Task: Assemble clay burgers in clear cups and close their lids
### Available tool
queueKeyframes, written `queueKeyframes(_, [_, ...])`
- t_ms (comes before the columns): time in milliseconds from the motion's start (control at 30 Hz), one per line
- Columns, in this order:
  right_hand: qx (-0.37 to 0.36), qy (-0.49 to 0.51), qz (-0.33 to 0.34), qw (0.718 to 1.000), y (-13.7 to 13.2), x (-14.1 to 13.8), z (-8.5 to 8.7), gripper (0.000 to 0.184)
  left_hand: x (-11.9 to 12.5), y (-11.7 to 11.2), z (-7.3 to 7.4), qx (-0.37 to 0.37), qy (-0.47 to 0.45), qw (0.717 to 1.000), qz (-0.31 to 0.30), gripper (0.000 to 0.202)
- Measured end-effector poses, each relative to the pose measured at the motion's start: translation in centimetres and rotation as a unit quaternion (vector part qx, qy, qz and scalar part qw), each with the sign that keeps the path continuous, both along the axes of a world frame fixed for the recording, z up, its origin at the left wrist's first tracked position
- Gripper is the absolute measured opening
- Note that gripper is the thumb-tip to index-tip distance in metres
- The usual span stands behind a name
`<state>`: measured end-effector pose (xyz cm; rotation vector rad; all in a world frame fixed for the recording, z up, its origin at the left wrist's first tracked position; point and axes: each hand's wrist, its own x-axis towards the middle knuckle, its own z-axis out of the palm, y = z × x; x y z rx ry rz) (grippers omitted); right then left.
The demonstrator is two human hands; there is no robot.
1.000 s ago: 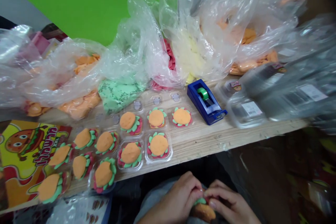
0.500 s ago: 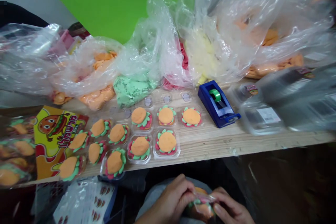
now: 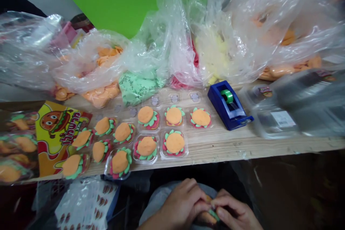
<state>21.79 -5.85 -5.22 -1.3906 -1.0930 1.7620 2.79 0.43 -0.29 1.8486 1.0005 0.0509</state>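
Low in the view, my left hand (image 3: 183, 205) and my right hand (image 3: 233, 210) pinch a small clay burger (image 3: 208, 216) together in front of my lap. Fingers hide most of it, leaving an orange bun edge and a green lettuce strip showing. On the wooden table (image 3: 215, 147) beyond my hands stand several finished clay burgers in clear plastic trays, such as one (image 3: 174, 143) near the table's front edge. Neither hand touches them.
Along the back lie clear plastic bags of orange, green, red and yellow foam clay (image 3: 138, 87). A blue tape dispenser (image 3: 229, 106) stands at right, beside stacked clear containers (image 3: 275, 120). A printed burger card (image 3: 60, 136) lies at left, with printed sheets (image 3: 88, 205) below the table edge.
The whole scene has shifted right and the table sits higher in view. Both hands still hold the burger, and their fingers have shifted on it.
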Motion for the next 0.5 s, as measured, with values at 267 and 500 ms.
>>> queueKeyframes(267, [-0.062,0.055,-0.055,0.995,0.1,-0.8,-0.7,0.022,1.1,0.8,-2.1,0.029,0.063,0.997,-0.045,0.024])
queueKeyframes(500, [0.018,-0.074,0.019,0.997,1.5,-0.3,1.1,0.019,1.8,1.0,-2.0,-0.005,0.049,0.999,0.001,0.018])
